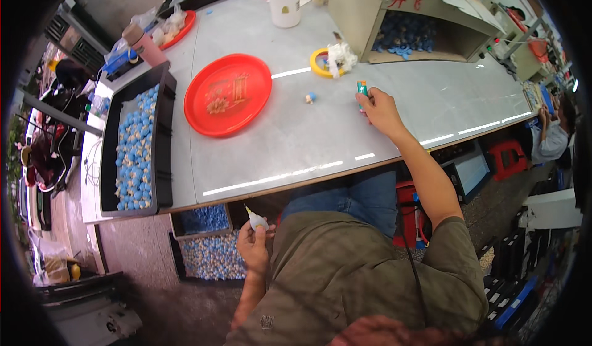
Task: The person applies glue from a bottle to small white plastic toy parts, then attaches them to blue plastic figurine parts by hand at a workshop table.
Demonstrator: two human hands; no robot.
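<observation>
My left hand [255, 247] is closed around a small white squeeze bottle [258, 221] with a thin pointed nozzle, held below the table's front edge. Over the tabletop, my right hand [382, 113] pinches a small green thing with an orange end [362, 91]; its exact kind is unclear. One small blue and cream figure [310, 98] sits on the table to the left of that hand. Farther left lies a round red plastic tray [228, 96] with a printed pattern. A yellow ring [319, 62] with crumpled white material [341, 59] against it lies just beyond the figure.
A black crate [164, 136] of blue and cream pieces stands at the left. An open box [351, 22] holding blue pieces stands at the far right, near a white jug [284, 4]. More full trays [179, 256] sit under the table. Another person [552, 133] sits at the right.
</observation>
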